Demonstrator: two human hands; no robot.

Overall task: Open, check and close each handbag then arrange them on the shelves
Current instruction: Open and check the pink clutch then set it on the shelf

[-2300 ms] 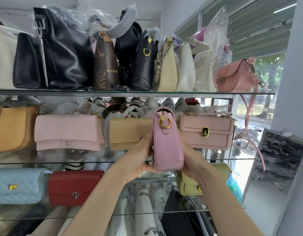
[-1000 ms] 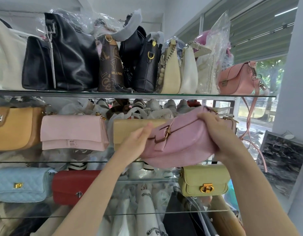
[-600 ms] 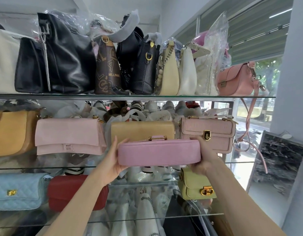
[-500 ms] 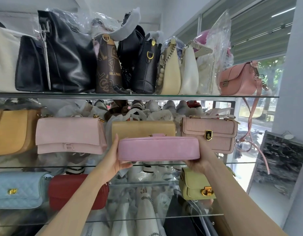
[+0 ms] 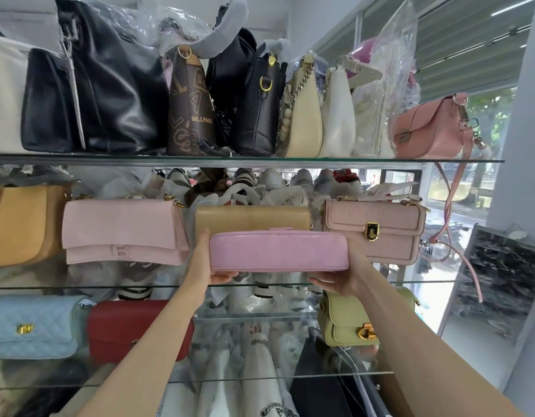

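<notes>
A lilac-pink handbag (image 5: 279,251) is held level in front of the middle glass shelf (image 5: 79,286), its flat underside turned toward me. My left hand (image 5: 206,263) grips its left end, thumb underneath. My right hand (image 5: 344,275) grips its right end from below. The bag is closed as far as I can see; only a bit of its clasp shows above the top edge. It hangs just in front of a tan handbag (image 5: 254,217) on the shelf.
The middle shelf holds a mustard bag (image 5: 19,224), a pale pink bag (image 5: 122,230) and a pink croc bag (image 5: 377,227). Black, brown and cream bags crowd the top shelf (image 5: 245,160). Below sit a blue quilted bag (image 5: 34,326), a red bag (image 5: 131,329) and a green bag (image 5: 344,323).
The lilac bag was upright and end-on, then turned sideways and laid level with its underside toward me. Over the last half second it has barely moved.
</notes>
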